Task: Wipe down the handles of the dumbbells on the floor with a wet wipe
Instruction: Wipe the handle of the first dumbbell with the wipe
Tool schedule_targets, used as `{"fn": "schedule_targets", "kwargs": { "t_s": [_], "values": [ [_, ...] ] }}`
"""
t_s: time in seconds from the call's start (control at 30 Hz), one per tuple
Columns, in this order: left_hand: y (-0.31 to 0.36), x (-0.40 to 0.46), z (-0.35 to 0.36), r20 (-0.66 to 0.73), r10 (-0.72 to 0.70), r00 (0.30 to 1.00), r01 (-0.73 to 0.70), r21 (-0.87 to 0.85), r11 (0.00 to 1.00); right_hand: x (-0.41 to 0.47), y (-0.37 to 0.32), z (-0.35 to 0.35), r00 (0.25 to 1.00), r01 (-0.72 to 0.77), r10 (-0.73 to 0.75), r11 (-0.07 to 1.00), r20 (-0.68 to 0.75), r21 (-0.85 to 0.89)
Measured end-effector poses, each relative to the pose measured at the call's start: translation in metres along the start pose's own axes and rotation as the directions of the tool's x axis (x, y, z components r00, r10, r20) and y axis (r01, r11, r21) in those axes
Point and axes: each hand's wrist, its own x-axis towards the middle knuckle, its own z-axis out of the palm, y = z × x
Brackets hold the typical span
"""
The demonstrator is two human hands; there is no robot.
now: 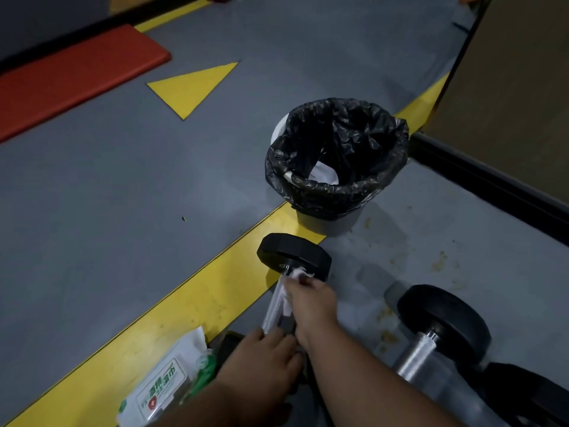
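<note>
From the head camera, a black-ended dumbbell with a ribbed silver metal handle [278, 306] lies on the grey rubber gym floor [123, 180], its far weight resting on a broad yellow painted stripe [197, 303] that runs diagonally across the floor. The right hand [312, 300] sits on the far part of that handle, just below the far weight, its fingers curled over a crumpled white wet wipe [297, 272] and pressing it against the metal; a strip of the wipe also trails down alongside the handle. The left hand [261, 355] is at the near end of the same handle, fingers bent around it close to the near weight, which is mostly hidden beneath the hand and forearm.

A second dumbbell with black round weights and a shiny silver handle [431, 343] lies just to the right, apart from both hands. To the left of the left hand, a white and green soft pack of wet wipes [166, 386] rests on the yellow stripe, its top flap raised. Beyond the first dumbbell stands a grey round bin lined with a black plastic bag [338, 155], something white lying inside. A yellow painted triangle [191, 87] and a red padded mat [70, 78] lie farther off on the floor.
</note>
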Motion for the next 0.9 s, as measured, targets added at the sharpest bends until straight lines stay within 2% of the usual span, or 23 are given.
{"fn": "schedule_targets", "kwargs": {
  "t_s": [0.1, 0.17, 0.27, 0.33, 0.43, 0.5, 0.53, 0.6, 0.67, 0.77, 0.9],
  "values": [
    [0.016, 0.013, 0.007, -0.027, -0.068, 0.997, 0.069, 0.039, 0.997, -0.007, 0.007, -0.005, 0.997, -0.004, -0.005, 0.994, 0.081, 0.112],
    [0.019, 0.016, 0.011, -0.12, -0.122, 0.985, 0.125, 0.018, 0.992, -0.008, 0.015, -0.015, 0.976, -0.126, 0.077, 0.962, 0.203, 0.241],
    [0.019, 0.014, 0.018, -0.21, -0.117, 0.971, 0.117, -0.01, 0.993, -0.005, 0.021, -0.024, 0.918, -0.266, 0.169, 0.934, 0.36, 0.24],
    [0.017, 0.011, 0.021, -0.244, -0.118, 0.963, 0.115, -0.025, 0.993, 0.0, 0.021, -0.022, 0.928, -0.262, 0.176, 0.935, 0.33, 0.239],
    [0.013, 0.007, 0.021, -0.295, -0.125, 0.947, 0.11, -0.067, 0.992, 0.016, 0.012, -0.006, 0.971, -0.188, 0.13, 0.932, 0.2, 0.309],
    [0.008, 0.003, 0.017, -0.32, -0.122, 0.939, 0.096, -0.094, 0.991, 0.02, 0.007, 0.002, 0.981, -0.155, 0.119, 0.955, 0.154, 0.254],
    [0.002, -0.001, 0.015, -0.325, -0.125, 0.937, 0.091, -0.119, 0.989, 0.019, 0.009, 0.003, 0.974, -0.169, 0.141, 0.973, 0.176, 0.157],
    [-0.013, -0.012, 0.012, -0.328, -0.144, 0.933, 0.087, -0.183, 0.979, 0.005, 0.019, 0.004, 0.924, -0.202, 0.214, 0.977, 0.317, -0.07],
    [-0.031, -0.022, 0.009, -0.288, -0.181, 0.94, 0.106, -0.259, 0.96, -0.009, 0.03, 0.011, 0.879, -0.186, 0.257, 0.96, 0.401, -0.208],
    [-0.048, -0.031, 0.008, -0.184, -0.198, 0.963, 0.156, -0.221, 0.963, -0.007, 0.03, 0.032, 0.92, -0.146, 0.213, 0.965, 0.33, -0.217],
    [-0.031, -0.02, 0.014, -0.069, -0.181, 0.981, 0.179, -0.023, 0.983, -0.005, 0.027, 0.041, 0.928, -0.184, 0.234, 0.964, 0.288, -0.191]
  ]
}}
